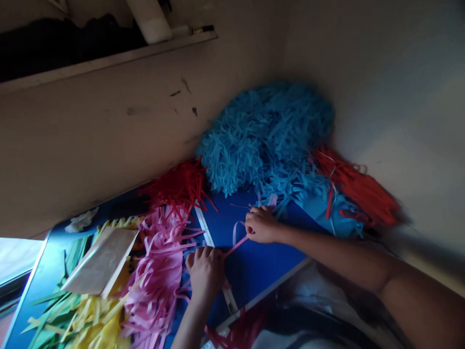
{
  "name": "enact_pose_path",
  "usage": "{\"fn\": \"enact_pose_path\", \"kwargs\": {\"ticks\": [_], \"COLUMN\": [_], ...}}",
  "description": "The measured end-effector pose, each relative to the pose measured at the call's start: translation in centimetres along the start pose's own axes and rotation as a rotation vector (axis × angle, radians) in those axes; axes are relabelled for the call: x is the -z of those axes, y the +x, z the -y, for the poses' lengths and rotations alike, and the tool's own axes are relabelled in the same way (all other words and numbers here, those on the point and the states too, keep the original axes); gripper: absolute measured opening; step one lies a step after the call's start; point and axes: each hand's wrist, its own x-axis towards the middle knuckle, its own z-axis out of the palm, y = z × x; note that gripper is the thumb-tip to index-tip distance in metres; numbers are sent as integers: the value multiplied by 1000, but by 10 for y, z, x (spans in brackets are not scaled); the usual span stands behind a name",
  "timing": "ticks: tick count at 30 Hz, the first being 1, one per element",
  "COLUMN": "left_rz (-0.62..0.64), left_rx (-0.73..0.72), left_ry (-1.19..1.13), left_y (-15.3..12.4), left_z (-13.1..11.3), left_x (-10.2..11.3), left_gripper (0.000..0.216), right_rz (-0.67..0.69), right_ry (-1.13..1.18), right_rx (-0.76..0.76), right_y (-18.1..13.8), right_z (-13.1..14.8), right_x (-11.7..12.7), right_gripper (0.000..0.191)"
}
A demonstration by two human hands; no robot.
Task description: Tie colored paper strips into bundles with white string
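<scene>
A thin pink strip (238,246) stretches between my two hands, low over the blue tabletop. My right hand (260,224) is closed on its upper end, and a loose loop of pink curls beside the fingers. Its lower end runs to my left hand (206,264), whose fingers curl down at the table; their tips are hidden. Left of that hand lies a heap of pink fringed strips (160,271), some strands reaching toward it. A few pale pink ends poke out beyond my right hand, near the blue fringe.
A big pile of blue fringe (269,131) stands against the wall. Red fringe lies on both sides, one bundle (363,189) at right. Yellow strips (98,320), green strips (54,315) and a pale folded sheet (101,259) lie at left. A shelf (109,59) juts out above.
</scene>
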Motion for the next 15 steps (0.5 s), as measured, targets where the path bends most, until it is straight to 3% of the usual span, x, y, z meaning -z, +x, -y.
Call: {"fn": "enact_pose_path", "kwargs": {"ticks": [2, 4, 7, 11, 15], "left_rz": [-10, -3, 9, -11, -131], "left_rx": [-96, -216, -299, -313, -311], "left_ry": [-8, -21, -31, -45, -49], "left_y": [-1, -4, -4, 4, 9], "left_z": [1, 4, 4, -5, -13], "left_x": [2, 3, 6, 8, 1], "left_gripper": [16, 36, 55, 38, 19], "right_rz": [11, -2, -105, -156, -153], "right_ry": [-2, -30, -172, -314, -364], "right_rx": [1, 42, 254, 585, 706], "right_y": [-2, -5, -10, -5, 5], "right_z": [2, 5, 12, 16, 15], "right_x": [3, 6, 6, -4, -14], "right_gripper": [6, 4, 12, 21, 24]}}
